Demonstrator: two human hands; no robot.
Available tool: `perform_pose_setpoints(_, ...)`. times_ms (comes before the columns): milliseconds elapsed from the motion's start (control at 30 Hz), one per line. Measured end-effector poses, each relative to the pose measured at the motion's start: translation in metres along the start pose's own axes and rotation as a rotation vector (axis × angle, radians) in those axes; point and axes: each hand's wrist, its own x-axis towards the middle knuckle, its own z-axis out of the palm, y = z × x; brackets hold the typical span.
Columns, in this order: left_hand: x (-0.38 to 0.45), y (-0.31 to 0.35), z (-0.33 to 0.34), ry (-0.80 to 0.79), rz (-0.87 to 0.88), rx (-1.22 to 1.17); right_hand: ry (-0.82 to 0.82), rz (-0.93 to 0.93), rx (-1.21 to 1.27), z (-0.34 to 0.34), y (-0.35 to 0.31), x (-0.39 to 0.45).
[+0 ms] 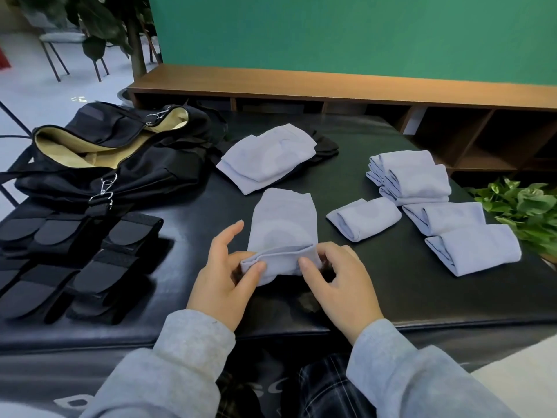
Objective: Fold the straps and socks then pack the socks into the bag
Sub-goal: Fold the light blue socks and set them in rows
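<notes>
A pale blue sock (283, 224) lies on the black padded table (391, 285) in front of me, its near end rolled up. My left hand (224, 277) pinches the left end of that roll. My right hand (340, 282) pinches its right end. Behind it lies a flat pile of unfolded socks (266, 156). Several folded socks (422, 200) sit in a cluster on the right. An open black bag (120, 158) with a tan lining stands at the back left. Folded black straps (75, 260) lie in rows in front of the bag.
A low wooden shelf (331, 86) runs along the green wall behind the table. A leafy green plant (524, 206) stands off the table's right edge. Chair legs and a dark plant are at the far left on the floor.
</notes>
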Motion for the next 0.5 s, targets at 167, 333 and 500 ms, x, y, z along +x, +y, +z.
perform_pose_setpoints(167, 0.004, -0.005, 0.004, -0.002, -0.024, 0.13, 0.033, 0.028, -0.096, 0.004, 0.004, 0.002)
perform_pose_setpoints(333, 0.006, -0.001, 0.006, 0.042, -0.047, 0.265, 0.025, 0.079, -0.191, 0.007, 0.005, 0.006)
perform_pose_setpoints(500, 0.012, 0.003, 0.01, 0.068, -0.089, 0.361, 0.02, 0.096, -0.255, 0.007, 0.002, 0.008)
